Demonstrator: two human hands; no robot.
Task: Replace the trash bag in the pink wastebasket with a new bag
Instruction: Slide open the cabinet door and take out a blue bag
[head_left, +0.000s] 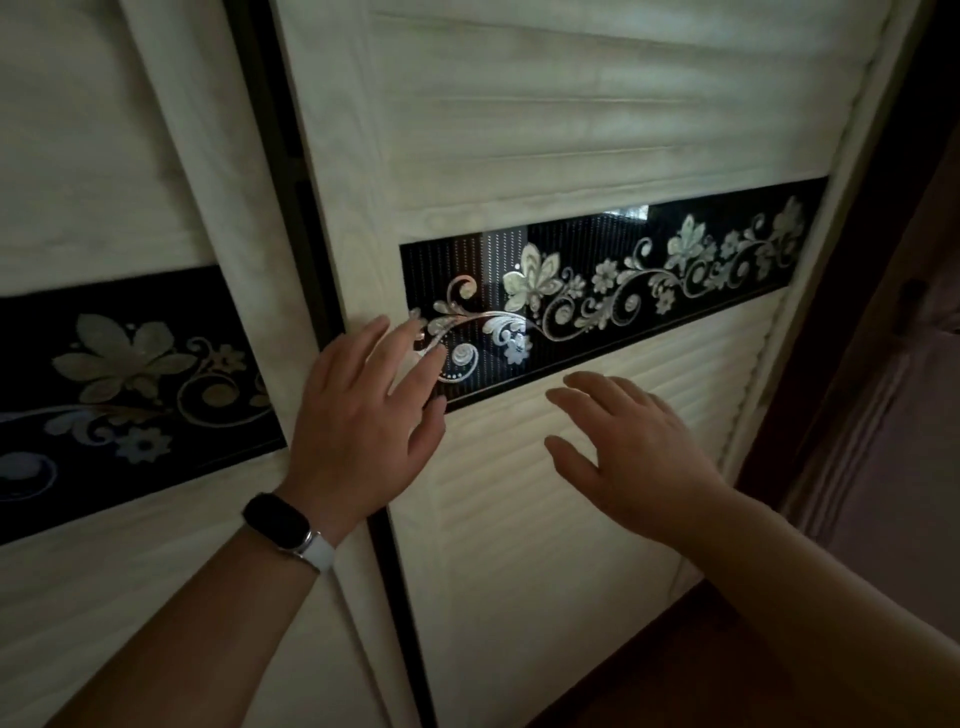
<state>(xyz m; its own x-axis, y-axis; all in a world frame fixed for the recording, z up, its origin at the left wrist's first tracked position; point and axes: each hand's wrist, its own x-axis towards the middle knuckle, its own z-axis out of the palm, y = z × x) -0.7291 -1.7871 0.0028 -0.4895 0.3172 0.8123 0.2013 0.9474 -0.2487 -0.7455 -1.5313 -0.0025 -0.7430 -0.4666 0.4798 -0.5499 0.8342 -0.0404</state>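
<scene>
1. The left hand (363, 410) lay flat and empty, fingers spread, across the door (545, 519) edge and its black floral band (649, 280); the right hand (639, 447) hovered open over the slats, holding nothing; probably to slide the door aside for a new bag.
2. No wastebasket or bag showed.
3. The room was dim; a second door (104, 182) stood left.

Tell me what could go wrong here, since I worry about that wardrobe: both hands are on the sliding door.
1. The left hand spreads across the door's edge beside the dark gap; fingers could get pinched if the sliding door moves over the neighbouring panel.
2. Its fingertips press the black floral glass strip, which may smudge or be stressed.
3. The right hand lies flat on the slats without a grip and might slip.
</scene>
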